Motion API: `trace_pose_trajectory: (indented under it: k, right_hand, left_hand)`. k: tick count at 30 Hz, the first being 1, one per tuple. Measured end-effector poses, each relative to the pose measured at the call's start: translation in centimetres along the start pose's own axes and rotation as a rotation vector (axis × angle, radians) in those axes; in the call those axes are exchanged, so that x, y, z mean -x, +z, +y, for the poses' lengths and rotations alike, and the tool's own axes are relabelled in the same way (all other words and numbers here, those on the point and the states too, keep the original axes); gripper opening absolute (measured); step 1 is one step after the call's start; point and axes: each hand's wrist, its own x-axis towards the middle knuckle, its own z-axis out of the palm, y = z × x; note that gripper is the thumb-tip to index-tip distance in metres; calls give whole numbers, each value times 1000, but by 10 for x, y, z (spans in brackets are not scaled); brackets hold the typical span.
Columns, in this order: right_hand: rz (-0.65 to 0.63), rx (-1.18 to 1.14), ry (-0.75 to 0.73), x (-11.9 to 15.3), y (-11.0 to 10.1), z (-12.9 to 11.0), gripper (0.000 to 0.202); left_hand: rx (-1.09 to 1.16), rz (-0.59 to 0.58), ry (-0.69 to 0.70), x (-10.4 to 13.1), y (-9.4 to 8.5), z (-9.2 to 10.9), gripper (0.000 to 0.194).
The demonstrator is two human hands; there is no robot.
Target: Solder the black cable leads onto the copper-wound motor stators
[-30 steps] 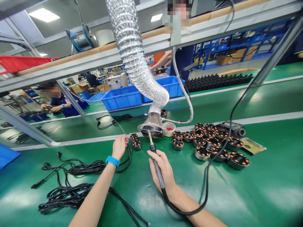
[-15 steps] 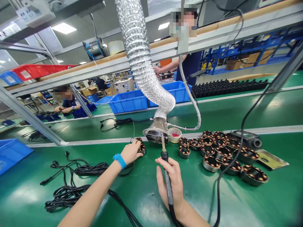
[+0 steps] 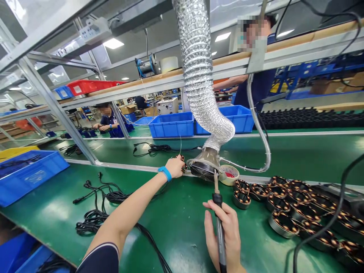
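Note:
My left hand [image 3: 174, 168], wearing a blue wristband [image 3: 165, 173], is stretched forward with its fingers closed around a small copper-wound motor stator [image 3: 184, 166], mostly hidden behind them. A thin wire [image 3: 180, 146] rises above these fingers. Nearer to me, my right hand [image 3: 229, 231] grips a soldering iron [image 3: 218, 223] by its dark handle, tip pointing away. The iron's tip overlaps the rim of the fume extraction hood [image 3: 206, 165] in view; whether they touch I cannot tell. Several more stators [image 3: 284, 223] sit grouped on the green bench at the right.
Coiled black cables [image 3: 113, 197] lie left of my arms. A blue bin [image 3: 31, 174] stands at far left. A silver duct [image 3: 199, 68] hangs down to the hood, beside a tape roll [image 3: 229, 175]. A black cord [image 3: 338, 212] crosses the right side. Co-workers are behind the bench.
The view has swung left, so the bench appears shifted right. My left hand has moved farther forward with the stator. The right hand keeps its grip on the soldering iron.

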Motion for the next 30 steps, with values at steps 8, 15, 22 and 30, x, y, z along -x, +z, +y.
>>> trace_pose_trajectory:
  k: [8,15,22,30]
  right_hand:
    - [-45,1,-7,5,2,5,39]
    - [-28,10,11,2,1,3,38]
    - [-54,1,41,0,1,-5,41]
    - [-89,-82,36,4,-1,-14,46]
  left_hand:
    - [2,-41,-136,-52,-1,-22,35]
    - [57,20,-141,-59,-7,-36,35]
    - [48,-175,-203,14,-43,-116,32]
    - [-101,-527,-314,168,-23,-150,49]
